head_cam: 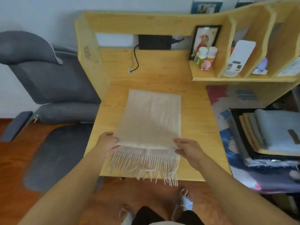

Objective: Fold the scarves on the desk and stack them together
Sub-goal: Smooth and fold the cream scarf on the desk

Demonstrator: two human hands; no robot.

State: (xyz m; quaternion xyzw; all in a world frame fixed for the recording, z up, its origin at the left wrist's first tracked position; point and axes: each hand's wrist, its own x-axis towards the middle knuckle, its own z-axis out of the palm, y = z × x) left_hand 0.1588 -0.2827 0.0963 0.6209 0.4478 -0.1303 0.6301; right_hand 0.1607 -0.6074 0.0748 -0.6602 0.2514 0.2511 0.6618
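The cream scarf (152, 117) is lying flat on the desk (194, 114), running lengthwise from the middle of the desk to its near edge, where the fringe (144, 166) is hanging over that edge. The left hand (108, 144) is pinching the left near corner of the upper layer, and the right hand (186, 149) is pinching the right near corner; both thumbs are lying on top of the fabric with the fingers curled beneath it. The upper layer is sitting slightly short of the fringed layer below, so the scarf appears to be already doubled once.

The step in hand appears to be a further lengthwise fold, or an alignment of the two near edges. The next move is calling for both corners to travel together and level, so that the edges are meeting squarely.

A pile of folded textiles (274, 130) is lying near the right edge; it is probably the stacking point.
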